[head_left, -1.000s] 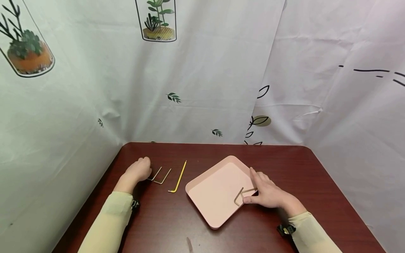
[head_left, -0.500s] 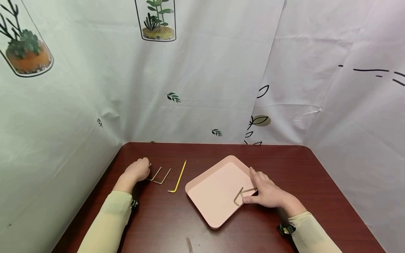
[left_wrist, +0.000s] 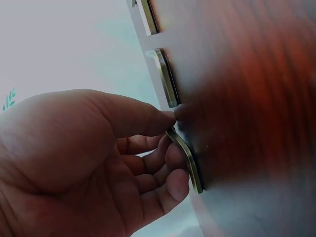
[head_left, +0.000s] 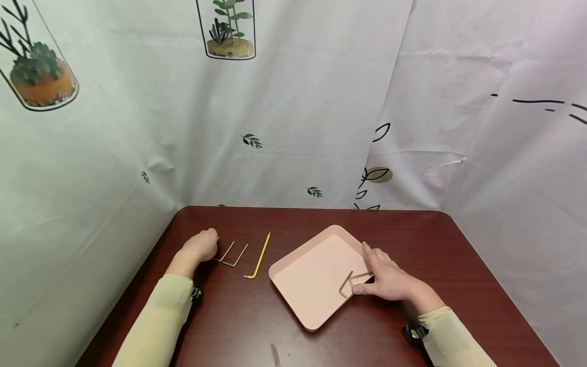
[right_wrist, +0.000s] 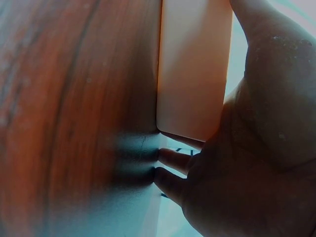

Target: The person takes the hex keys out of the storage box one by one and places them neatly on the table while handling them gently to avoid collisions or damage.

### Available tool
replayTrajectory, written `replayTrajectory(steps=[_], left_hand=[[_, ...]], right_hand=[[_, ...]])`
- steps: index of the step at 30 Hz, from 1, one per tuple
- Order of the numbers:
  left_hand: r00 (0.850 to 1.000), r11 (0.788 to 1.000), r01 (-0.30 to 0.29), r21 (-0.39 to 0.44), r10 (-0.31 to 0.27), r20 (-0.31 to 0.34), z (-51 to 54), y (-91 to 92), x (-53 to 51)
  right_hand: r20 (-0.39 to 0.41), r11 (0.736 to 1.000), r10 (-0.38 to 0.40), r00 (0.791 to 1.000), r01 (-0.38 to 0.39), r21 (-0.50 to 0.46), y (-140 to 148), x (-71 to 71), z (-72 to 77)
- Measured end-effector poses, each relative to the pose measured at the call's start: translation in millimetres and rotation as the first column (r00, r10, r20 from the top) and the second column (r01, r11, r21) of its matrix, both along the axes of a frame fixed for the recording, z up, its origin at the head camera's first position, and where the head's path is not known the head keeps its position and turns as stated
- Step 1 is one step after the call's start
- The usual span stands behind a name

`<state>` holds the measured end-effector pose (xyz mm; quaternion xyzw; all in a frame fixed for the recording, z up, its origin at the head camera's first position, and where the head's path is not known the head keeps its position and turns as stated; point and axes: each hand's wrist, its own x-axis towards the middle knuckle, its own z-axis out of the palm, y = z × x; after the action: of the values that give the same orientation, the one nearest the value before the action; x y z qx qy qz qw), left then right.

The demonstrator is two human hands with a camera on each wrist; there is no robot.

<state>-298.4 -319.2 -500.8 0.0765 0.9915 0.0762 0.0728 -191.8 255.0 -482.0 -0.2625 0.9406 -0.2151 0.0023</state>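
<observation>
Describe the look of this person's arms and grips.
The left sleeve and right sleeve are long, plain and pale yellow, ending near the wrists. The left wrist camera and right wrist camera look small and black, the right one showing a yellowish patch. The left grip and right grip wear no gloves.

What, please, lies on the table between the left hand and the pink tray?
In the head view, two brass-coloured L-shaped rods and a yellow L-shaped rod lie on the table between the left hand and the pink tray.
</observation>
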Motion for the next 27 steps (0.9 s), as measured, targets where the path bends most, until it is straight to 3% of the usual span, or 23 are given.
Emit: replayTrajectory(steps=[5, 13, 22, 27], left_hand=[[0.999, 1.000, 0.016, 0.003, -0.016, 0.047, -2.9, -3.9, -1.9], [0.999, 1.000, -0.001, 0.010, 0.001, 0.040, -19.2, -10.9, -13.0], [0.999, 1.000, -0.002, 0.001, 0.002, 0.046, -19.2, -9.5, -12.5], [0.999, 1.000, -0.006, -0.001, 0.006, 0.047, -11.1, -6.1, -8.6]], right_hand=[[0.012, 1.000, 0.002, 1.000, -0.002, -0.001, -1, -0.8, 1.0], [0.025, 1.000, 0.001, 1.000, -0.001, -0.001, -3, -1.1, 3.7], [0.021, 1.000, -0.003, 1.000, 0.003, 0.000, -2, -0.8, 1.2], [0.020, 1.000, -0.010, 1.000, 0.010, -0.009, -2, -0.5, -1.2]])
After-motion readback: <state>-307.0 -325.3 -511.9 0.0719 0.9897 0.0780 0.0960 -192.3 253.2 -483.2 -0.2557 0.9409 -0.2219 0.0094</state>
